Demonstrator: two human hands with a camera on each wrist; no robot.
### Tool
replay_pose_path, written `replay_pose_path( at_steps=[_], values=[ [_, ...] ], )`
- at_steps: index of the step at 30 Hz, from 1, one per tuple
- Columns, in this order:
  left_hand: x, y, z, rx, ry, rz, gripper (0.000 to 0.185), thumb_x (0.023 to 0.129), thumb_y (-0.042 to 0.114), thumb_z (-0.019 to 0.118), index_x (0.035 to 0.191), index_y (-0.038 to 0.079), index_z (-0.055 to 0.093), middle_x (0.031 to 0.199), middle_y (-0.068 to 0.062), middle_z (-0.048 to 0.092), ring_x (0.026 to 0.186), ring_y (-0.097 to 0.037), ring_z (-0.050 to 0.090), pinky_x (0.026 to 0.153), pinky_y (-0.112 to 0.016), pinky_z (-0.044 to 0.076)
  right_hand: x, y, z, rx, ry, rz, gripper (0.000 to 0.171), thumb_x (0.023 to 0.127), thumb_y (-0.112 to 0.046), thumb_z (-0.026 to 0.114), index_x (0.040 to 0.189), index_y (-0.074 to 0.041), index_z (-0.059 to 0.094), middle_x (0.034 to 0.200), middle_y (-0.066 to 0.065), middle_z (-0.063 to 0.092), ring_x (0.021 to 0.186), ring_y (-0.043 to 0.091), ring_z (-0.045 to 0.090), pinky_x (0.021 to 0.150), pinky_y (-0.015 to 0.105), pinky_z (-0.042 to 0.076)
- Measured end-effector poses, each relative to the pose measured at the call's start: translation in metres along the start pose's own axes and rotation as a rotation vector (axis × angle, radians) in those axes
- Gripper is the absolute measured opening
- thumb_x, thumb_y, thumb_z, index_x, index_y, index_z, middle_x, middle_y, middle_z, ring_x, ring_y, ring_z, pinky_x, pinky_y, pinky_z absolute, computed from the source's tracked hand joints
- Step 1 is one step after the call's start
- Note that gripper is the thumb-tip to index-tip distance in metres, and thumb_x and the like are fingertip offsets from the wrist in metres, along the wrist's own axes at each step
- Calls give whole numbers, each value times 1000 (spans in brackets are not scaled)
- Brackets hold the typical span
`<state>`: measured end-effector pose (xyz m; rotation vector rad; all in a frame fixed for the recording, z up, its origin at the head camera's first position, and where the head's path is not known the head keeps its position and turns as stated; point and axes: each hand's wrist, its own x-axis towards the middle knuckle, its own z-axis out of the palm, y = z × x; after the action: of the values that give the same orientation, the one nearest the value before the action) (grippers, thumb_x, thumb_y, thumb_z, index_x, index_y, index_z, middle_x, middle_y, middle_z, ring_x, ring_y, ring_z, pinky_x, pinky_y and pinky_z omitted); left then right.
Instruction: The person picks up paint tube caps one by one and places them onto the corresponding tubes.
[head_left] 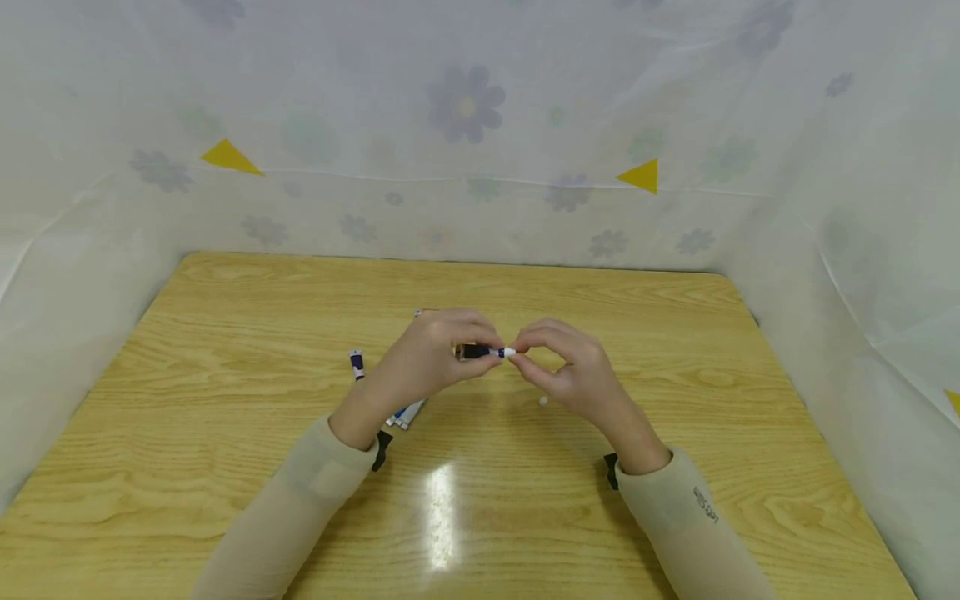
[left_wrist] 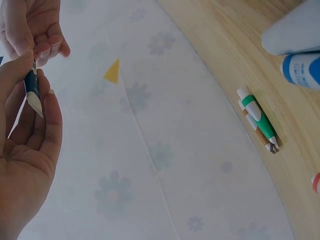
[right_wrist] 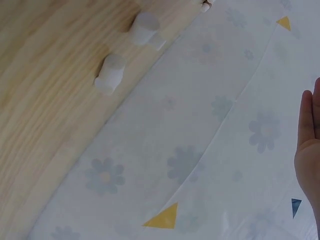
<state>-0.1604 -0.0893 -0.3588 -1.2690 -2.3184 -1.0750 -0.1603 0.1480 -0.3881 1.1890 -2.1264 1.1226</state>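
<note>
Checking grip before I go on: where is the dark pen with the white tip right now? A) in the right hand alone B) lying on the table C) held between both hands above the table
C: the left hand grips the pen and the right hand pinches its white tip.

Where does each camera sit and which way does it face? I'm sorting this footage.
Head: high, looking forward and down at the table; shows both hands, left hand, right hand, and sleeves.
Left wrist: faces the flowered curtain; shows both hands on the pen.
Right wrist: faces the curtain; only a palm edge.
Shared: head and left wrist show the pen.
</note>
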Motion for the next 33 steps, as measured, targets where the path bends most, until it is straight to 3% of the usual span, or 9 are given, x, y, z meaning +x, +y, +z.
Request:
replay_pose_path(
  at_steps=[10,15,19,24,33],
  values=[
    [2,-1,-5,-39,-27,-23,10,91,12,79,101,9,80,100,-2,77,78,-11,67,66,-21,54,2,-1,1,37,15,-5,6,96,-10,73,98,-5,74,95,10,74,87,21,70,86,17,54],
    [1,-2,-9,-25,-50,-50,11,92,14,79,103,10,80,101,-2,77,78,-8,66,67,-23,55,2,-1,1,26,18,-3,7,96,-11,73,98,-4,75,95,11,74,88,22,71,83,23,58],
    [-1,-6,-12,5,-62,-89,11,92,14,78,102,11,80,102,-1,76,83,-9,68,71,-24,57,2,-1,0,15,27,6,6,93,-4,75,99,-2,75,95,12,75,88,23,71,82,26,59],
    [-4,-15,-18,6,-57,-129,10,90,12,80,100,9,80,101,-2,76,84,-11,68,72,-27,58,2,0,-1,4,27,16,21,83,10,77,100,-3,76,95,12,75,89,23,72,87,18,56],
    [-8,-28,-26,-8,-68,-213,10,90,10,80,99,8,80,99,-3,76,83,-12,68,73,-30,59,1,2,-2,-18,-2,56,21,86,7,76,103,-5,76,98,10,75,91,21,71,87,21,57]
  ],
)
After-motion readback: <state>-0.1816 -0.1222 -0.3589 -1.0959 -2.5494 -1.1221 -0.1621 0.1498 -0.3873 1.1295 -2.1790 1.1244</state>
